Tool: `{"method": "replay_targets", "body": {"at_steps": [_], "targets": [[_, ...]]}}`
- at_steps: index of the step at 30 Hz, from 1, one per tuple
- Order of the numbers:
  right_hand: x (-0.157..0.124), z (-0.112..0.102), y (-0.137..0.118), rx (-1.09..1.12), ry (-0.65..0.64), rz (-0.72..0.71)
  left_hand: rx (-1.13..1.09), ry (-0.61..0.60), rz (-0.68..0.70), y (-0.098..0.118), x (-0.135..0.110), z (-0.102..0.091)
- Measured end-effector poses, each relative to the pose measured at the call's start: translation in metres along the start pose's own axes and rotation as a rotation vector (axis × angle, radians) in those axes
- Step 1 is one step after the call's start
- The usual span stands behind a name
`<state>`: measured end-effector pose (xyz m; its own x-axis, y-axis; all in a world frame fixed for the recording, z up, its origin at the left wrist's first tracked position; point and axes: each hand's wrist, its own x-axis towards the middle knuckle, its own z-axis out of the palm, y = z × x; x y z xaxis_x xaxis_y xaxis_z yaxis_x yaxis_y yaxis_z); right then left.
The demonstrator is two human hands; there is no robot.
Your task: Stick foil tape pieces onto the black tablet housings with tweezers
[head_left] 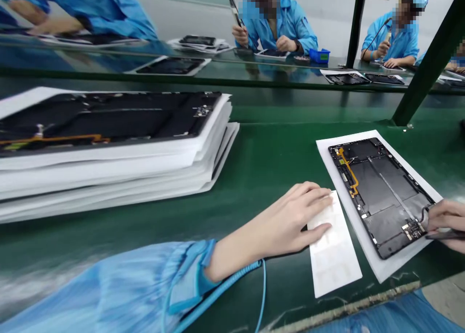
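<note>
My left hand (279,221) lies flat with its fingertips on a white strip of label backing (336,255), holding nothing. To its right, an opened black tablet housing (381,197) with an orange flex cable (348,173) sits on a white sheet (378,265). My right hand (446,221) is at the far right edge, gripping dark tweezers (445,235) beside the housing's lower right corner. The tweezer tips are hidden by my fingers. A thin black cable (423,214) curves up near that corner.
A tall stack of black tablet housings (109,144) interleaved with white sheets stands on the green bench mat (269,163) to the left. A blue wrist-strap cord (232,284) runs from my left cuff. Behind a glass divider (276,71), co-workers in blue coats handle similar housings, and a dark green post (432,62) rises at the right.
</note>
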<state>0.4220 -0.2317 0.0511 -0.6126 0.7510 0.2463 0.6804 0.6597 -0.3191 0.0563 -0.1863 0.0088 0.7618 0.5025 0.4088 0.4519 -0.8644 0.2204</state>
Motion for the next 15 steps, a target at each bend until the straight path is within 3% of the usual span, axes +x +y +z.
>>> {"method": "replay_targets", "body": {"at_steps": [2,5,8,11,15], "targets": [[0.018,-0.005,-0.01,0.142,0.091,0.037,0.01,0.008,-0.007,0.002,0.001,0.001],[0.058,-0.002,-0.03,0.351,0.224,0.248,0.041,0.042,-0.036,0.004,0.003,0.002],[0.101,0.013,-0.043,0.588,0.068,0.387,0.075,0.108,-0.067,0.006,0.002,0.003],[0.138,0.03,-0.045,0.767,-0.171,0.292,0.08,0.179,-0.047,0.007,0.0,0.003],[0.172,0.044,-0.039,0.792,-0.186,0.076,0.104,0.237,-0.024,0.012,-0.004,0.005]]}}
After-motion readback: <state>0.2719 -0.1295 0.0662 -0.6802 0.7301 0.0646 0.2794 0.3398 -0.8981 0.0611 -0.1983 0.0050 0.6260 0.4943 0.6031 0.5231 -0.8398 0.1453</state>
